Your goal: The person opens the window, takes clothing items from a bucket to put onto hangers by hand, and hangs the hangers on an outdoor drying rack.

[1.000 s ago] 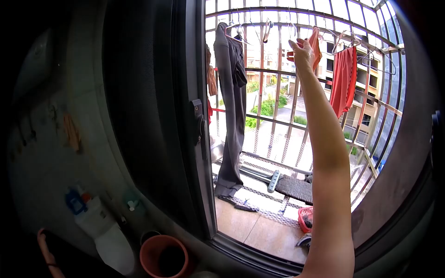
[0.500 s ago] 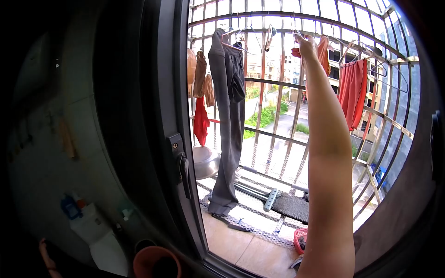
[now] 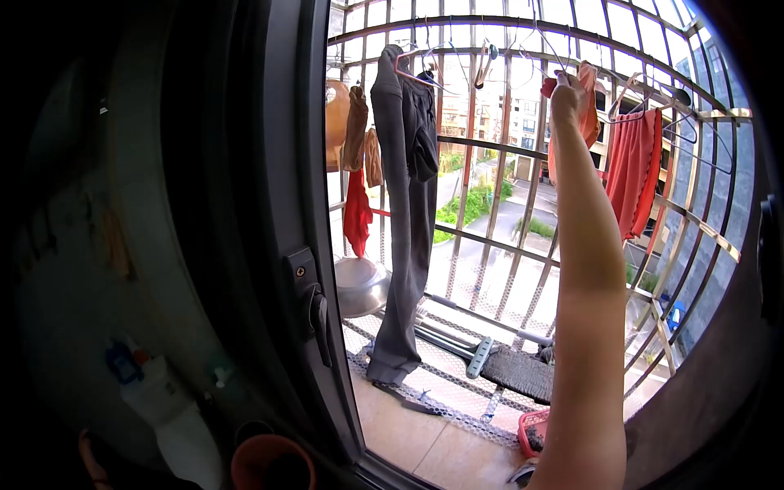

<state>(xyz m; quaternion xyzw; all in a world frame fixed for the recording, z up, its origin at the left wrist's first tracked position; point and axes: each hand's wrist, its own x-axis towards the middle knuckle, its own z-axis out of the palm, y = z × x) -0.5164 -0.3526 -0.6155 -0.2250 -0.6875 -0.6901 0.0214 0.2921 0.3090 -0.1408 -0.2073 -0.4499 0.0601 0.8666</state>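
The raised right hand (image 3: 570, 91) pinches a wire hanger (image 3: 549, 46) slanting toward eleven o'clock, an orange garment (image 3: 589, 122) at four.

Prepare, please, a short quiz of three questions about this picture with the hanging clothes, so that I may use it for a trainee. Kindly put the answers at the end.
1. Multiple choice: Which hand is up beside the orange garment? A) left B) right C) both
2. True or false: In the picture, the dark trousers hang to the right of the raised arm.
3. Fill in the colour: The basket low down, partly hidden by the raised arm, is ____.

Key:
1. B, the right hand.
2. False; the dark trousers hang to its left.
3. Pinkish red.
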